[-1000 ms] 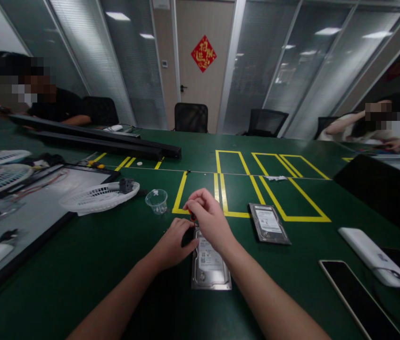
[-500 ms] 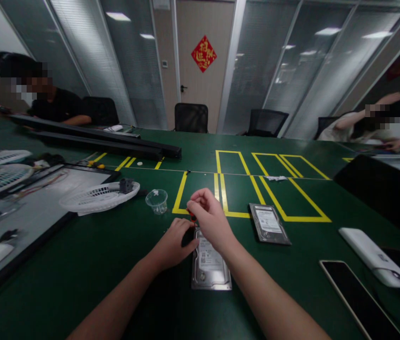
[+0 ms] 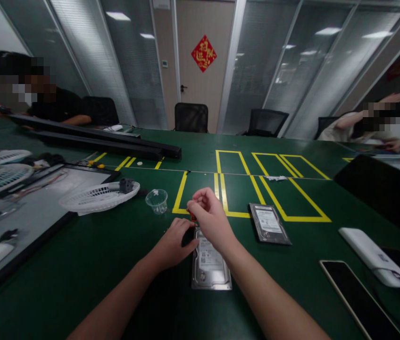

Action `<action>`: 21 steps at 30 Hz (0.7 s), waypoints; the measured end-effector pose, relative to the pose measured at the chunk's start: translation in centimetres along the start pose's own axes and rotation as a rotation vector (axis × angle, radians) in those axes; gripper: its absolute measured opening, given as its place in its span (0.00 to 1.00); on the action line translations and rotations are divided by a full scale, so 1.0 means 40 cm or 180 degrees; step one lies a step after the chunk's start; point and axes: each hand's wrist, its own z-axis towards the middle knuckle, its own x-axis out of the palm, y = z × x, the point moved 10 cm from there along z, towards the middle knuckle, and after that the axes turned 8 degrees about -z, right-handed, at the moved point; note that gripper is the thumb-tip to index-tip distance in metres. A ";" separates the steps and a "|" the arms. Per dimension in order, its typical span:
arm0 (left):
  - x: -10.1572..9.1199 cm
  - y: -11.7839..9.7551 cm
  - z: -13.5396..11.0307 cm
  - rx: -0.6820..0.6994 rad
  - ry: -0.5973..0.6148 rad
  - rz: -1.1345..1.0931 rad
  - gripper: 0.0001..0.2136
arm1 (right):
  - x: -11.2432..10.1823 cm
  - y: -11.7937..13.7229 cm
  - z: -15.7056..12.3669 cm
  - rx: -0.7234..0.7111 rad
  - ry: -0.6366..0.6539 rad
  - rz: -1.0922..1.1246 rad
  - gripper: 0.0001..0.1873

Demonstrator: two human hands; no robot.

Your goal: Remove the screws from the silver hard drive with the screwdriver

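A person's right hand (image 3: pixel 207 212) grips a small red tool (image 3: pixel 193 217) at the far left corner of a hard drive (image 3: pixel 210 267) on a green table (image 3: pixel 302 274), the left hand (image 3: pixel 174 242) set against the same corner. A 2nd drive (image 3: pixel 269 223) lies to the right, beside yellow tape (image 3: pixel 306 219); a clear plastic cup (image 3: pixel 156 203) stands to the left, near a white fan cover (image 3: pixel 94 200). At the table's far edge sit 2 people, 1 in black (image 3: pixel 63 105) toward the left, 1 in a pale top (image 3: pixel 331 133) toward the right.

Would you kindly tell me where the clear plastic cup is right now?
In the head view, the clear plastic cup stands left of centre on the green table, between the white fan cover and the yellow tape, beyond the left hand.
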 end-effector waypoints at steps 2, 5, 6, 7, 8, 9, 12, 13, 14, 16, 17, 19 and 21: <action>-0.001 0.002 0.000 0.0010 -0.0025 -0.0010 0.17 | 0.006 0.005 -0.001 -0.0033 0.0054 0.0030 0.13; -0.001 -0.001 0.001 0.0014 -0.0023 -0.0022 0.17 | 0.007 0.010 -0.004 -0.0060 0.0074 0.0047 0.12; -0.001 -0.003 0.001 0.0011 -0.0012 -0.0019 0.16 | 0.005 0.009 -0.004 -0.0052 0.0061 0.0030 0.11; -0.001 -0.006 0.002 0.0008 0.0004 -0.0007 0.16 | 0.003 0.007 -0.004 -0.0037 0.0052 0.0020 0.10; -0.001 -0.008 0.003 0.0002 0.0016 0.0011 0.15 | 0.001 0.006 -0.004 -0.0024 0.0053 0.0023 0.09; -0.001 -0.010 0.003 -0.0004 0.0026 0.0029 0.15 | 0.002 0.004 -0.004 -0.0012 0.0071 0.0037 0.08; -0.001 -0.014 0.004 0.0009 0.0040 0.0053 0.14 | 0.003 0.003 -0.002 -0.0007 0.0097 0.0049 0.08; -0.001 -0.014 0.004 0.0023 0.0036 0.0047 0.14 | 0.002 0.003 -0.001 -0.0023 0.0075 0.0022 0.09; -0.001 -0.014 0.003 0.0033 0.0031 0.0037 0.14 | 0.000 0.005 0.000 -0.0047 0.0036 -0.0010 0.09; -0.001 -0.011 0.002 0.0031 0.0025 0.0018 0.15 | -0.004 0.007 0.001 -0.0097 -0.0041 -0.0048 0.10; 0.000 -0.009 0.002 0.0022 0.0026 0.0012 0.15 | -0.005 0.007 0.002 -0.0114 -0.0064 -0.0051 0.11; 0.000 -0.006 0.002 0.0009 0.0032 0.0006 0.16 | -0.006 0.007 0.002 -0.0123 -0.0081 -0.0044 0.11; 0.000 -0.006 0.001 0.0002 0.0039 -0.0004 0.15 | -0.004 0.008 0.002 -0.0126 -0.0041 -0.0046 0.11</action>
